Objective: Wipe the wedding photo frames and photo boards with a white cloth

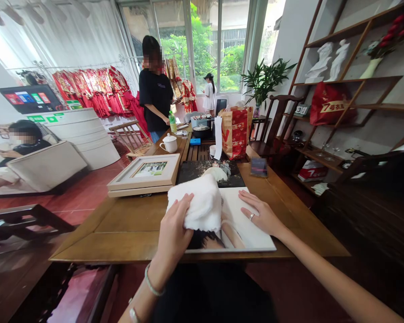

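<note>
My left hand (177, 220) is closed on a folded white towel (202, 202), fluffy and wavy-edged. The towel is over the left part of a photo panel (245, 224) at the table's near edge and hides part of its picture. On the panel's pale right side my right hand (261, 213) rests flat, fingers stretched out, a ring on one of them. Just beyond lies a darker photo panel (208, 172) showing a figure in a white dress. Left of the towel is a stack of light wooden picture frames (144, 172).
The wooden table (128, 229) also bears a white lidded mug (169, 142), a green bottle (172, 121), a red and brown paper bag (235, 132) and a small dark plaque (258, 167). A person in black (155, 89) stands at its far left. Shelves (350, 80) line the right.
</note>
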